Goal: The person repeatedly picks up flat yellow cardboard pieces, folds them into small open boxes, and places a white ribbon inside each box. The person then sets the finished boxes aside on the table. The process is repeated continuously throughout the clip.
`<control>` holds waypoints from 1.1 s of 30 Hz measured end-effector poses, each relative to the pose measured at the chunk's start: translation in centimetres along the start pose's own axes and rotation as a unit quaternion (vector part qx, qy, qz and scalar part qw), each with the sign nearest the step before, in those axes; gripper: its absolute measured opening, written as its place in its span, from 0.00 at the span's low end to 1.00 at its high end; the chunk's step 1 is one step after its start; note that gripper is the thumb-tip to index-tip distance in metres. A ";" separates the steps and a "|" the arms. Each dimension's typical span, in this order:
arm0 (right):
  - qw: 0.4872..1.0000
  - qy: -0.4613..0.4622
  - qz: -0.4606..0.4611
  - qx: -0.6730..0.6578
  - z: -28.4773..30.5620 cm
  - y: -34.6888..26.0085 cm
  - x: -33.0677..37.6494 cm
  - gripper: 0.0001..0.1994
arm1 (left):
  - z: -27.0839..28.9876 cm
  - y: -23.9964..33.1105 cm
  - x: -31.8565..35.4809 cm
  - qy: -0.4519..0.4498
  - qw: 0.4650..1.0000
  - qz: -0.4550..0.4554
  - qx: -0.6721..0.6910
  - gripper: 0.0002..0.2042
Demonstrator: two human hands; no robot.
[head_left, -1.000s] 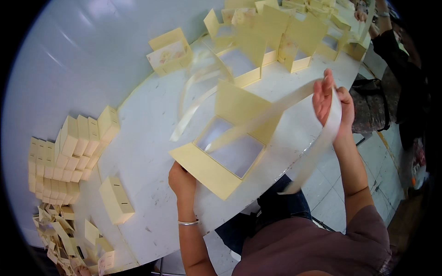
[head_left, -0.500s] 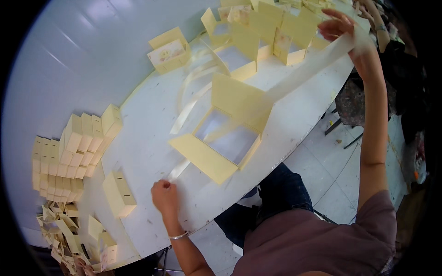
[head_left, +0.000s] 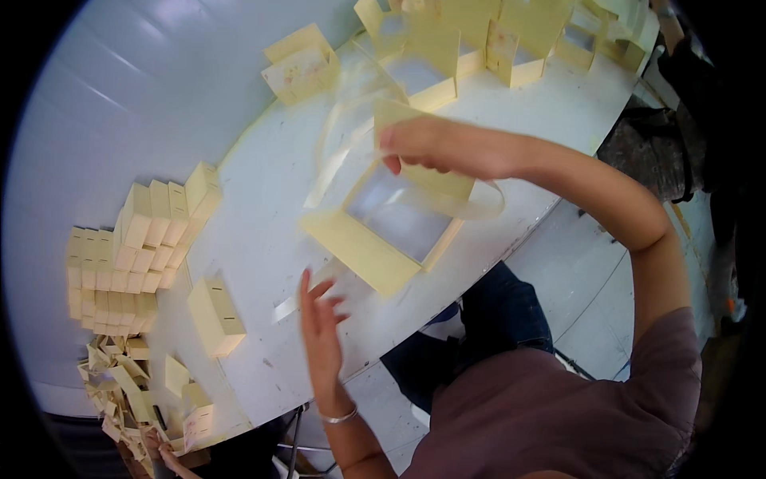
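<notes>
A pale yellow open box (head_left: pixel 403 219) lies in front of me, its two flaps spread and its inside whitish. My right hand (head_left: pixel 435 146) is over the far flap, fingers closed on a cream ribbon (head_left: pixel 479 209); motion blurs it. A loop of this ribbon curves over the box's right side. My left hand (head_left: pixel 321 323), open with fingers apart, hovers by the near flap. Beside its fingertips a white ribbon end (head_left: pixel 287 309) lies on the table. More ribbon (head_left: pixel 339 168) stretches behind the box.
Several open boxes (head_left: pixel 423 80) stand at the far side, and another box (head_left: pixel 302 73) stands by the wall. Closed boxes are stacked (head_left: pixel 132 255) at the left, with a single one (head_left: pixel 215 317) nearer. At lower left are a jumbled heap (head_left: pixel 120 383) and another person's hand (head_left: pixel 163 455).
My right hand has swept from the far right in over the box, bringing the ribbon. My left hand has let go of the ribbon end, opened and moved slightly right.
</notes>
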State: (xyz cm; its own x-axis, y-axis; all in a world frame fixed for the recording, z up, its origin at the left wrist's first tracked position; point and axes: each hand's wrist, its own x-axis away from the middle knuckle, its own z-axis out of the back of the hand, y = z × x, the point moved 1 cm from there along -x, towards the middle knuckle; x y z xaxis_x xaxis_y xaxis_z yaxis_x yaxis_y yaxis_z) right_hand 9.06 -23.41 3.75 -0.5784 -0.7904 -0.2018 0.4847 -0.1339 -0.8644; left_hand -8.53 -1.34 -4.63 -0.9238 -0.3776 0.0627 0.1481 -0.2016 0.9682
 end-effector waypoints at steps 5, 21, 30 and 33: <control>0.988 -0.090 -0.056 0.108 -4.6 4.7 -0.3 0.07 | -5.0 1.2 -2.0 -0.116 0.987 0.050 0.103 0.24; 0.956 -0.117 0.062 0.261 -6.3 7.2 0.2 0.01 | -4.0 -1.4 -1.5 -0.073 0.955 0.178 0.226 0.26; 0.961 -0.151 0.063 0.224 -6.1 7.0 -0.4 0.01 | -3.8 -1.7 -1.6 -0.102 0.968 0.131 0.190 0.26; 0.962 -0.124 0.081 0.230 -6.2 7.1 0.0 0.01 | -3.9 -1.4 -1.5 -0.096 0.972 0.134 0.167 0.26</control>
State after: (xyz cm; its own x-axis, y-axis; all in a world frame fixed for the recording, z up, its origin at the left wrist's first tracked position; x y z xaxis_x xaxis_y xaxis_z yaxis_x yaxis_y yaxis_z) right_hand 8.43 -20.67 -5.19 -0.3248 -0.9336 -0.1511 0.8267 -0.2027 -0.5248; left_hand -5.98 -3.97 -7.01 -0.9215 -0.1946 0.3362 0.2989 0.1976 0.9336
